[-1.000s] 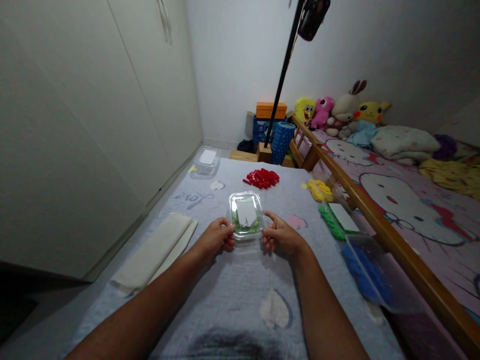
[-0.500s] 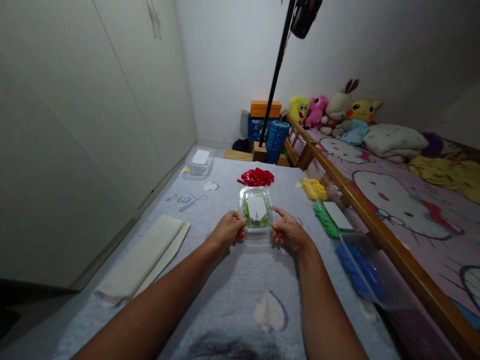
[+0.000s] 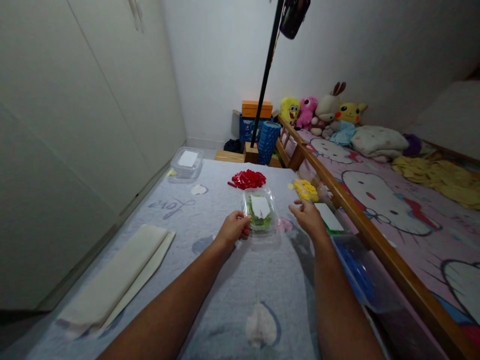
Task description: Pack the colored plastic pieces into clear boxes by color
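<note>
- Pale blue cloth (image 3: 225, 310) spreads wide, with room toward 6 o'clock.
- Clear box (image 3: 260, 209) with green bits (image 3: 262, 222) is near its middle, long side maybe running 12 to 6.
- Left hand (image 3: 232, 228) pinches the box's corner at 8 o'clock (so it's closer).
- Right hand (image 3: 306, 218) is off it at 3 o'clock, fingers apart, holding nothing I see.
- Red pieces (image 3: 249, 179) lie close at 11; brown rail (image 3: 356, 219) walls off 3.

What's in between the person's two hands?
In the head view, a see-through tub with green pieces inside sits between them: the left hand holds its edge, and the right hand is apart from it.
</note>
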### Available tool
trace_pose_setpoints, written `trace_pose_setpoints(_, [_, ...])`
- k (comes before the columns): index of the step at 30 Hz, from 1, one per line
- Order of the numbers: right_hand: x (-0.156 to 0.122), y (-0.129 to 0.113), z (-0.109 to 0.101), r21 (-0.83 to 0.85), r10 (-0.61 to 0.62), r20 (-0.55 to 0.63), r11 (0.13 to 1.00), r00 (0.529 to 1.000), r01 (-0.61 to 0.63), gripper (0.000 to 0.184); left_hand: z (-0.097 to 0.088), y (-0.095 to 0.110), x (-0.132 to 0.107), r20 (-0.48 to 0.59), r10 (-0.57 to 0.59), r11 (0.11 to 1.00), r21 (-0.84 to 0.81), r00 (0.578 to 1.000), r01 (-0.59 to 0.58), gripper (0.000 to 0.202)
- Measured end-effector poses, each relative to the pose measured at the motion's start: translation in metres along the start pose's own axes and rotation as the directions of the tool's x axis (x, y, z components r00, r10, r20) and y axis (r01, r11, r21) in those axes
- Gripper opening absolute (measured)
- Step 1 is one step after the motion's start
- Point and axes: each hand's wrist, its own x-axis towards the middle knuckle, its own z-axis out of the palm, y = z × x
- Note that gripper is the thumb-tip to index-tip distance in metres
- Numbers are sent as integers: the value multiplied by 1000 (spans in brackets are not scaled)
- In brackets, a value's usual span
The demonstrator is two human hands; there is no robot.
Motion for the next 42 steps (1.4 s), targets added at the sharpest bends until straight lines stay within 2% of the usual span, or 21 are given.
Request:
trace_pose_setpoints(2, [24,3,-10,-232,-41,-73,973,996,23,35,-2,-4,1,1,18,1000,-7,1000,-18,40])
trace_pose_setpoints(5, [58,7,-18,-489,-59,-134,872,989,-14,33,-2,-8,1,1,35,999,8,999,-35,44])
trace_pose_setpoints(9, [89,15,-19,-618,4,-147,780,989,-95,34,-2,-9,0,5,49,999,21,999,-49,48])
trace_pose_setpoints(15, [104,21,-15,-666,38,-103,740,994,-98,31,-2,-5,-1,18,21,1000,-9,1000,-20,50])
trace_pose_setpoints(24, [104,27,-20,-690,14,-61,721,998,-53,30,-3,-3,-4,41,26,999,33,999,-28,42])
trace_pose_setpoints(42, [97,29,-29,-649,-2,-6,761,1000,-2,23,-3,0,-4,37,14,996,82,999,-17,37])
